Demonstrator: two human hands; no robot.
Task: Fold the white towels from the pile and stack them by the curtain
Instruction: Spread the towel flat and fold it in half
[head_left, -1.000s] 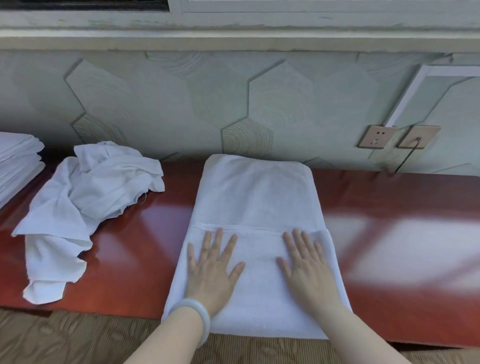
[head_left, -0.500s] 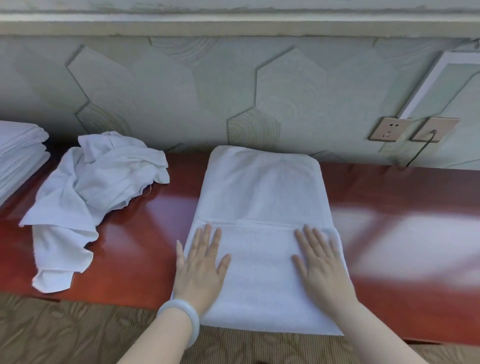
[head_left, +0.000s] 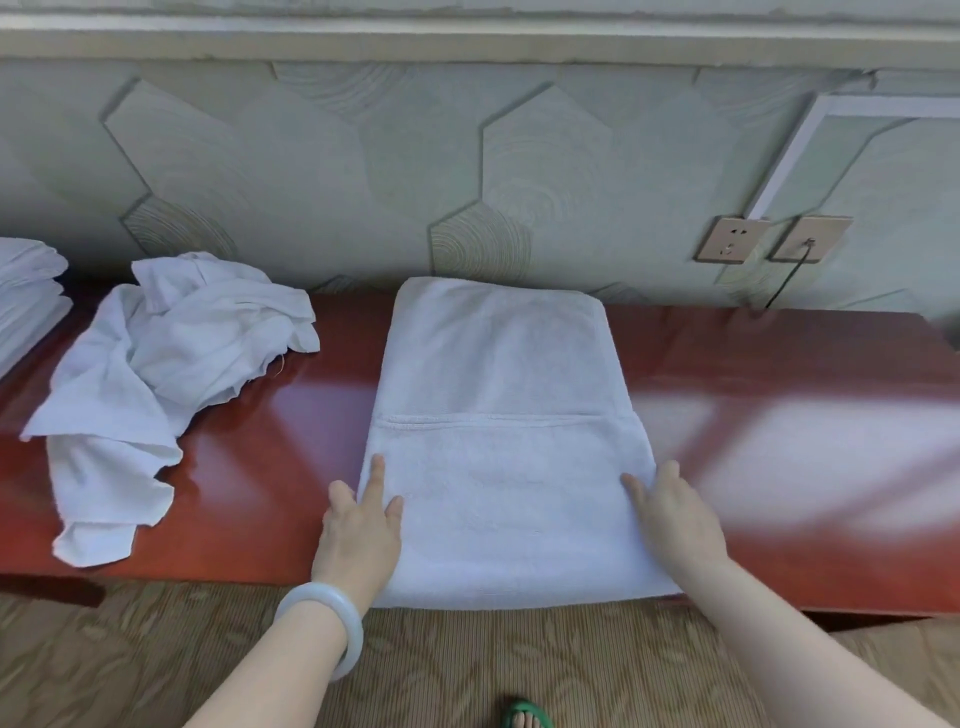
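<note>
Folded towel (head_left: 498, 441) between hands, left hand (head_left: 361, 525) flat on edge, right hand (head_left: 675, 519) grip unclear

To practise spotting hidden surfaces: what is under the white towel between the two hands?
The towel lies on the red table, which shows on both sides; the tabletop beneath is covered. Left hand and right hand rest at its side edges; whether fingers reach under cannot be told.

desk (head_left: 291, 415): glossy red-brown wood, reflective | folded towel (head_left: 498, 374): matt white terry cloth | crumpled towel (head_left: 171, 353): thin, creased cloth | bracelet (head_left: 332, 618): smooth, pale, glossy
</note>
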